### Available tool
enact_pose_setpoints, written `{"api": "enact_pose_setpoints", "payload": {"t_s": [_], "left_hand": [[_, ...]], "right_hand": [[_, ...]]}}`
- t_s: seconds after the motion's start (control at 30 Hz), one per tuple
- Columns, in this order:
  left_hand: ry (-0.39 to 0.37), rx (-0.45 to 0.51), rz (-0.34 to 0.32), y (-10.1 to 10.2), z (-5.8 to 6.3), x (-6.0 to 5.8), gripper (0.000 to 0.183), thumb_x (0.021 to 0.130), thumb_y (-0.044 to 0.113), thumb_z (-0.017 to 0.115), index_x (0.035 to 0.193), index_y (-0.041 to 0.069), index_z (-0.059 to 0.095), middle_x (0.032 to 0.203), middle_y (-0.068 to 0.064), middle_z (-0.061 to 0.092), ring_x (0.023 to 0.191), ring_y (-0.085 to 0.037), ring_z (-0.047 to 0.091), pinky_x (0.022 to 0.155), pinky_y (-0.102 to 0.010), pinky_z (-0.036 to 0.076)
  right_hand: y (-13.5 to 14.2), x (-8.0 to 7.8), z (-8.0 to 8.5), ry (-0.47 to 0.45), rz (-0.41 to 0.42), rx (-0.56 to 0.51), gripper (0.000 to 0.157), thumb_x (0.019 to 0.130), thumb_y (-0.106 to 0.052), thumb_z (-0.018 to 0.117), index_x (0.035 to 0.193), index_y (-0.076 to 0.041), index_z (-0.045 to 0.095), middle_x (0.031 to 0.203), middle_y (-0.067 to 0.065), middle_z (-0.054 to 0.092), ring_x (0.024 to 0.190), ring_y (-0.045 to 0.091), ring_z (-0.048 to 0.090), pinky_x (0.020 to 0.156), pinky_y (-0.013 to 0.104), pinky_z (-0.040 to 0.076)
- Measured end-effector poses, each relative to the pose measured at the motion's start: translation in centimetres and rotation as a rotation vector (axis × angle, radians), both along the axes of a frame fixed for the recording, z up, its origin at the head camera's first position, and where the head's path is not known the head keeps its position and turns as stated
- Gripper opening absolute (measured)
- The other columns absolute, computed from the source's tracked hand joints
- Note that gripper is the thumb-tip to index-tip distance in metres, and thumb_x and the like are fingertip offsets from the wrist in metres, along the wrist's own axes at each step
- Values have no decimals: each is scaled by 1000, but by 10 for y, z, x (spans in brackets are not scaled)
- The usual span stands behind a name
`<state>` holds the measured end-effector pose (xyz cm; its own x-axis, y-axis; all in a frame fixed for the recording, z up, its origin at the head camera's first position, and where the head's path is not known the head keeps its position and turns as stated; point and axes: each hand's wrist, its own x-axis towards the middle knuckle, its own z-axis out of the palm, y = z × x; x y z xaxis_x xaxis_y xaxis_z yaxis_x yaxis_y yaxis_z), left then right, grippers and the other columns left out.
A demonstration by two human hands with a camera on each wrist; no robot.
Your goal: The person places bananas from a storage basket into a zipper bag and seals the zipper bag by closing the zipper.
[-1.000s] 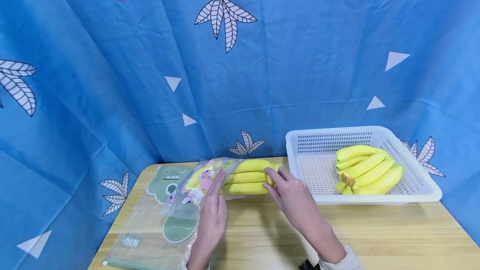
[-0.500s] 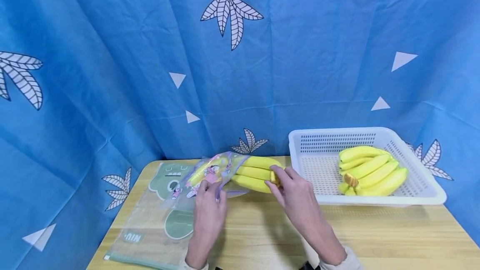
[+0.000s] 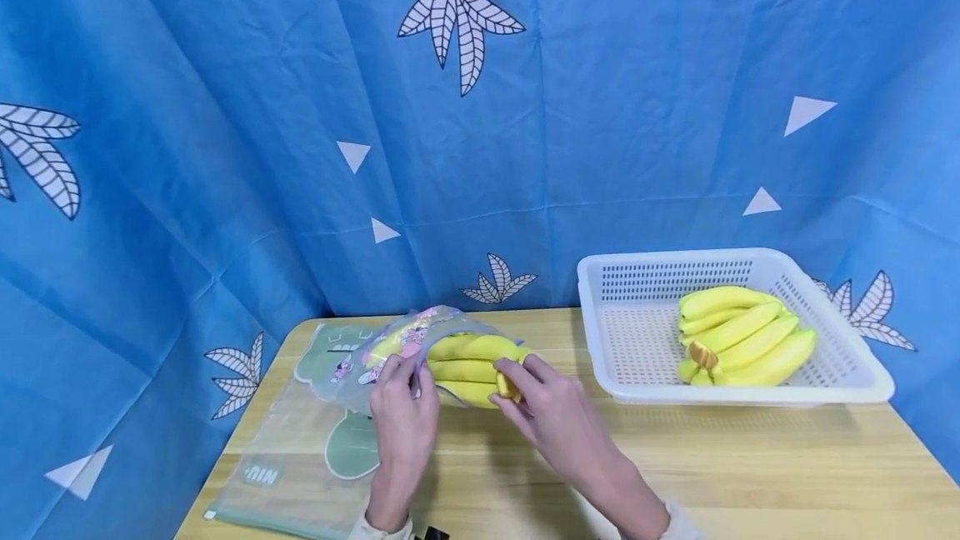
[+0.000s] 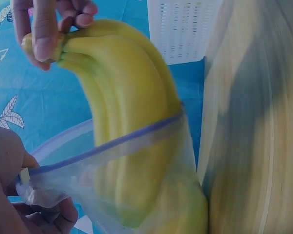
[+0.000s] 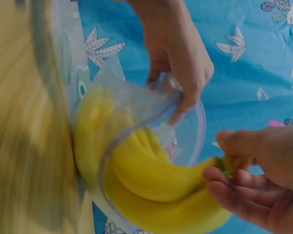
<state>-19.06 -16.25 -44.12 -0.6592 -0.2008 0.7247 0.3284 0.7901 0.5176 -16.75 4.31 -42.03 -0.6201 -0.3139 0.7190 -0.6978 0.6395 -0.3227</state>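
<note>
A bunch of yellow bananas [image 3: 465, 369] lies partly inside a clear zip bag [image 4: 141, 131] with a purple zip edge and pink cartoon prints. My right hand [image 3: 543, 407] pinches the bunch by its stem end, which sticks out of the bag's mouth. At the near side of that mouth, my left hand [image 3: 405, 415] pinches the zip edge and holds it open around the fruit. More yellow fruit shows through the film deeper in the bag, in the right wrist view left of the held bunch [image 5: 161, 175].
A white perforated basket [image 3: 622, 394] stands at the right with another banana bunch [image 3: 742, 340] in it. A second clear zip bag [image 3: 285, 473] with green prints lies flat on the wooden table [image 3: 720, 473] at the left, partly under the filled one. A blue patterned curtain [image 3: 637, 107] hangs behind.
My right hand has moved left, pushing the bananas deeper into the bag. My left hand went from straight fingers along the bag to pinching its edge.
</note>
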Motion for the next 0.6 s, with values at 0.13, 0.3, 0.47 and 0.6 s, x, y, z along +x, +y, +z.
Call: {"api": "enact_pose_setpoints", "payload": {"t_s": [0.13,0.3,0.47,0.6], "left_hand": [[17,-38,-32,4,0,1,20,88,-5,67,105,-6,78,75,-6,56,60,-14,52,51,-30,48],[-4,-44,-61,10,-2,2,27,87,-6,69,112,-5,76,77,-5,56,62,-13,51,52,-29,49],[-74,-57,-97,17,-5,6,33,87,-7,67,120,-7,72,81,-5,55,65,-13,51,54,-27,53],[-84,-73,-100,19,-6,4,36,89,-7,64,124,-7,70,84,-7,55,68,-16,51,59,-30,56]], "right_hand": [[-6,-1,-4,72,-10,-37,37,84,-18,85,116,-7,71,85,-1,61,61,2,53,53,10,46],[-10,-11,-20,46,-133,14,34,86,-23,84,111,-4,71,82,3,64,56,6,53,48,17,47],[-6,-19,-30,-1,-191,-39,33,86,-21,85,108,-1,71,73,0,59,54,5,49,47,15,44],[-3,-21,-26,14,-137,-125,36,82,-21,87,108,-1,73,69,-4,56,55,4,47,47,13,41]]}}
